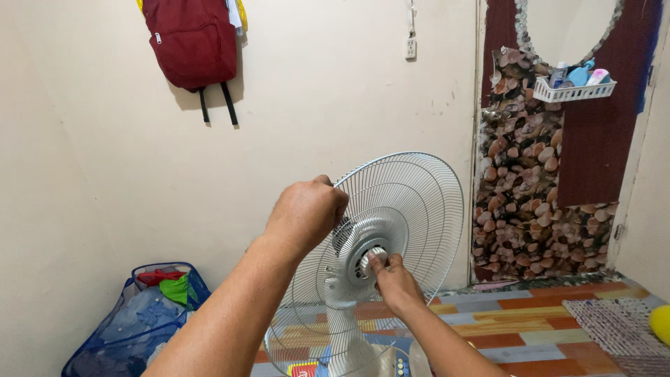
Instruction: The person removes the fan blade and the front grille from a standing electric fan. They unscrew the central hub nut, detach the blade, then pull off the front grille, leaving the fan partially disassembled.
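Nearest, the left hand (305, 213) was closed around the upper left rim of the wire rear guard (412, 202) of a white stand fan, its knuckles turned toward the camera, so the fingers themselves were hidden behind the back of the hand. Just below and to the right of it, the right hand (392, 278) was pinched narrow on the small white ribbed nut (372, 260) at the middle of the guard, thumb and fingertips touching it. The nut sat on the grey motor housing (347, 260), which lay between the two hands (a little nearer the right one). Under both forearms stood the fan's pedestal and its control panel (398, 361) with coloured buttons, cut off by the bottom edge.

To the left of the left forearm, on the floor against the wall, rested a blue mesh laundry basket (112, 335) holding clothes in blue, green and red. To the right of the right hand spread a floor covering (530, 328) of orange, grey and yellow strips, with a woven mat (614, 324) further right and a yellow round object (661, 322) at the frame's edge.

Beyond the hands, high on the cream wall, hung a dark red backpack (193, 42). Up and to the right, a white basket (574, 89) of toiletries was fixed to a panel patterned with stones (520, 188).
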